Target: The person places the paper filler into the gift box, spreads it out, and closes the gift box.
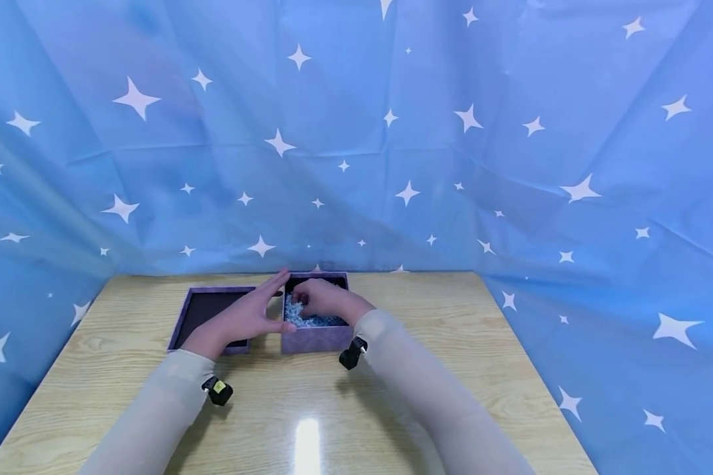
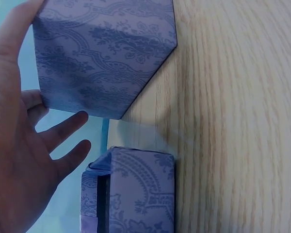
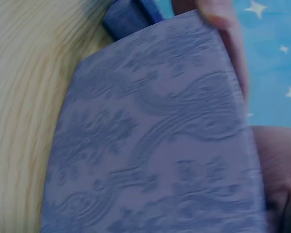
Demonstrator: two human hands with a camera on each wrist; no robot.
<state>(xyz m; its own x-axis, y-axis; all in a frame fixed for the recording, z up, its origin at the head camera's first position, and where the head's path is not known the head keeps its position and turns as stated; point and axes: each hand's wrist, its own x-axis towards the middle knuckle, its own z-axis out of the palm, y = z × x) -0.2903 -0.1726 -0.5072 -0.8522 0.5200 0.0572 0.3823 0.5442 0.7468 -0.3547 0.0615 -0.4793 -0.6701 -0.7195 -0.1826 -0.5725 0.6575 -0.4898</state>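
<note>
A purple patterned box (image 1: 316,341) stands open near the back of the table, dark inside with pale blue shredded paper (image 1: 294,315) in it. My left hand (image 1: 246,318) spans the box's left side, thumb at the near corner and forefinger at the far one. Its other fingers are spread off the box in the left wrist view. My right hand (image 1: 325,298) reaches over the right wall into the box, its bent fingers down at the shreds. In the right wrist view, the box wall (image 3: 150,136) hides most of that hand.
Left of the box lies its shallow purple lid (image 1: 216,289), dark inside face up, partly under my left forearm. A narrow strip of wooden table (image 1: 267,376) separates the two. Behind the table's back edge hangs a blue star-patterned cloth (image 1: 356,218).
</note>
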